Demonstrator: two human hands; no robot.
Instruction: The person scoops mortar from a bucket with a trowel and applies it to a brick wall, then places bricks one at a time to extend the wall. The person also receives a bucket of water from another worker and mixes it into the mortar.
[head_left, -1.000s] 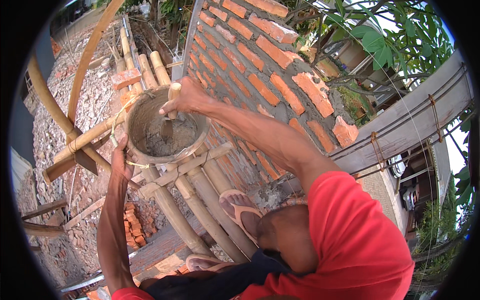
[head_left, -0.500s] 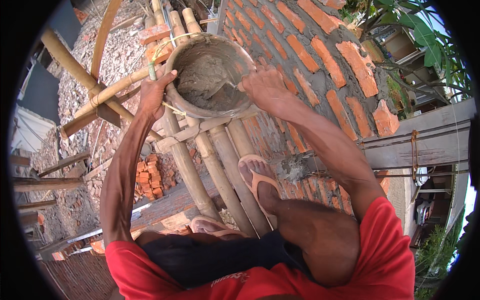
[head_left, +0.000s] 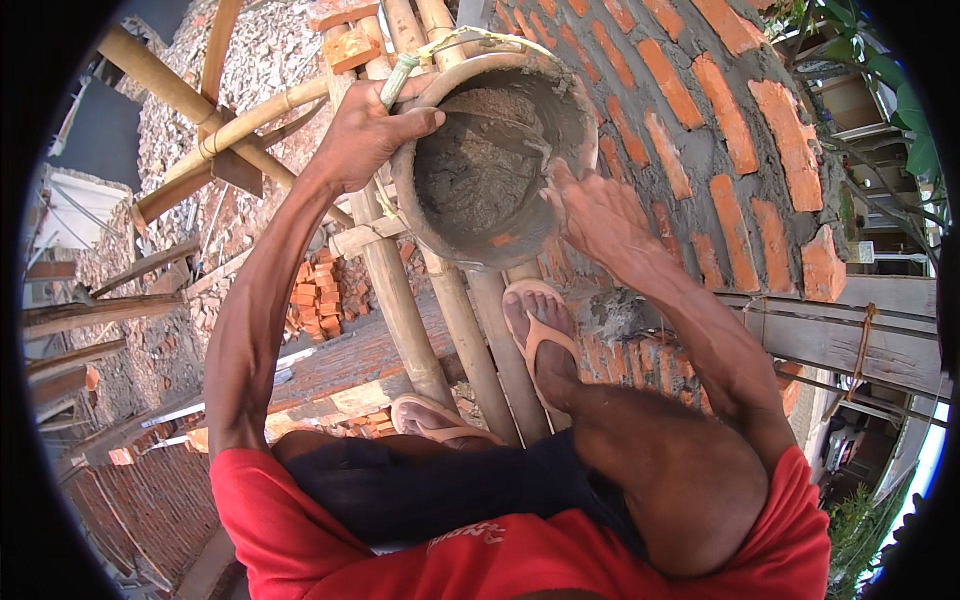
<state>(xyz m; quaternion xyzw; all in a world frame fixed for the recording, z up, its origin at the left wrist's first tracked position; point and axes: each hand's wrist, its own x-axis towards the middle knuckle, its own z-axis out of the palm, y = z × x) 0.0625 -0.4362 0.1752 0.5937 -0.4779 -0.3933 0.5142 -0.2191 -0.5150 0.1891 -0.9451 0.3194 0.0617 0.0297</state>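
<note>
Bamboo scaffold (head_left: 467, 340), mortar bucket (head_left: 404, 188), lettered shirt (head_left: 430, 562)

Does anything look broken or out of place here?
Yes: broken rubble lies strewn untidily left of the bamboo poles, and a short brick at the right edge of the wall looks jagged, as if snapped.

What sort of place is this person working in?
Probably an outdoor building site: there's an unplastered brick wall, bamboo poles underfoot like scaffolding, and a bucket of what looks like wet grey mortar.
</note>
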